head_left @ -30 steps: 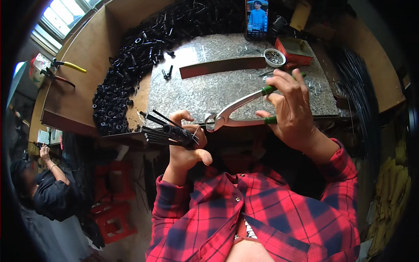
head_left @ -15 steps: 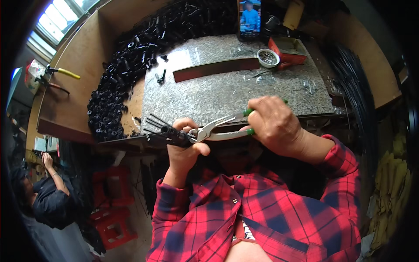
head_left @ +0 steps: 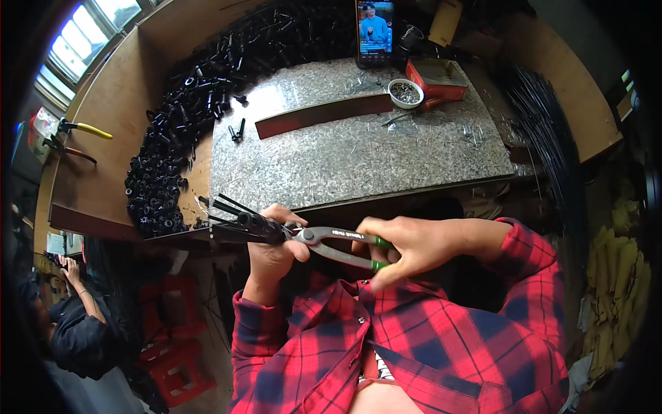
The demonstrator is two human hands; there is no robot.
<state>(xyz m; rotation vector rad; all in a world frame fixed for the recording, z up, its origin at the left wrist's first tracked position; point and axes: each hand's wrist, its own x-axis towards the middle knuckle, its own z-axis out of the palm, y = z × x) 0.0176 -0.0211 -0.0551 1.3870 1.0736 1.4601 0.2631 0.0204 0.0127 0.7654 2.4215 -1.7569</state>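
Observation:
My left hand (head_left: 270, 254) is closed round a black tubular part (head_left: 261, 226) with several thin black rods sticking out of its left end. My fingers hide part of it. My right hand (head_left: 414, 241) grips the pliers (head_left: 308, 236), which have grey metal arms and green handle ends. Their jaws reach the right end of the black part, beside my left thumb. Exactly what the jaws pinch is too small to make out. Both hands are in front of the speckled stone slab's (head_left: 358, 159) near edge.
On the slab lie a long dark strip (head_left: 324, 115), a white bowl of small metal pieces (head_left: 405, 94) and a red box (head_left: 434, 81). A phone (head_left: 374, 31) stands behind. Black parts (head_left: 179, 131) heap left; long black rods (head_left: 545, 117) lie right. A co-worker (head_left: 83, 324) sits far left.
The pliers have turned, their handles swinging down toward my body with my right hand. My left hand keeps its hold on the black part. The whole view has shifted slightly.

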